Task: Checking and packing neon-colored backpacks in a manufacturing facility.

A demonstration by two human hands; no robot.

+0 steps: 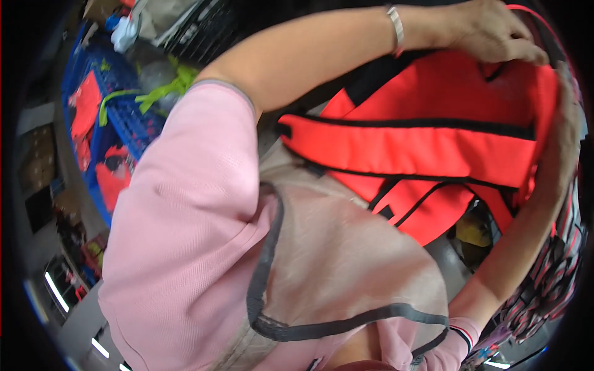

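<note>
A bright red-orange backpack (pixel 402 148) with black trim lies in front of me, its wide padded strap crossing the middle. Over its top right edge bend the fingers of my left hand (pixel 495 34), closed on the fabric. Along the bag's right side rests my right hand (pixel 564 108), its fingertips near those of my left hand at the same corner. It appears to grip the edge, with part of its fingers turned out of sight. Below the bag hangs my beige apron (pixel 359 253) with dark grey edging.
To the left stand blue crates (pixel 127 120) holding red-orange scraps and a yellow-green strip (pixel 164 89). Striped black, grey and red material (pixel 547 281) hangs at the lower right. A black slatted crate (pixel 201 31) is at the top.
</note>
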